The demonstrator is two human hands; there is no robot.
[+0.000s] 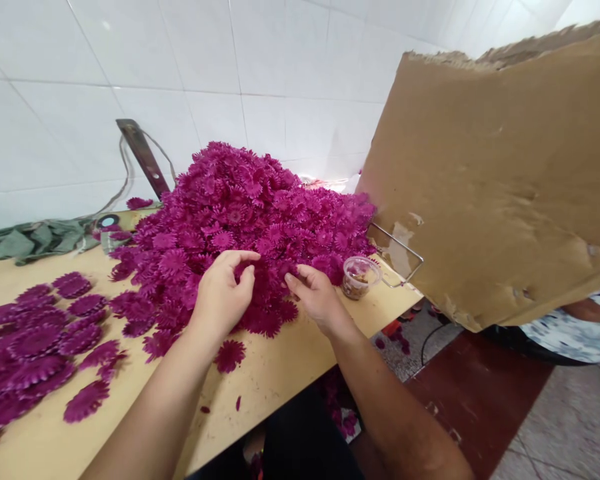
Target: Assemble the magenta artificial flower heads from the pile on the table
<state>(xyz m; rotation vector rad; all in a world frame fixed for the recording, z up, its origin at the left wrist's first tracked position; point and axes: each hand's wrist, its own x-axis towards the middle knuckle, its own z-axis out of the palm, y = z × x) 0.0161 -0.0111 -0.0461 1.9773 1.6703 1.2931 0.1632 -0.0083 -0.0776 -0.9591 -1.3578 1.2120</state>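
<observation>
- As both hands are up at the front of the heap, step in hand looks like handling single pieces out of the pile of magenta flowers (240, 213); judgement only.
- Left hand (223, 290): palm turned inward, thumb and index curved, narrow gap between their tips. Magenta behind it, so can't tell if a flower is held.
- Right hand (317, 300): facing the left one, thumb and index close together, nearly a pinch. Grip unclear, same colour clash.
- Flowers: main pile mid-table, behind and between the hands; flat pieces (35, 340) spread and overlapping at the left of the table (275, 367); one loose flower (230, 355) near the left wrist.
- Clear plastic cup (360, 277), brownish stuff inside, beside the right hand, not touched.
- Wire bracket (405, 250) just past the cup, against the cardboard (500, 167).
- Next move, my read: calls for a light fingertip pinch on one thin flower, separating it from neighbours without creasing petals; keep the right forearm off the cup.
</observation>
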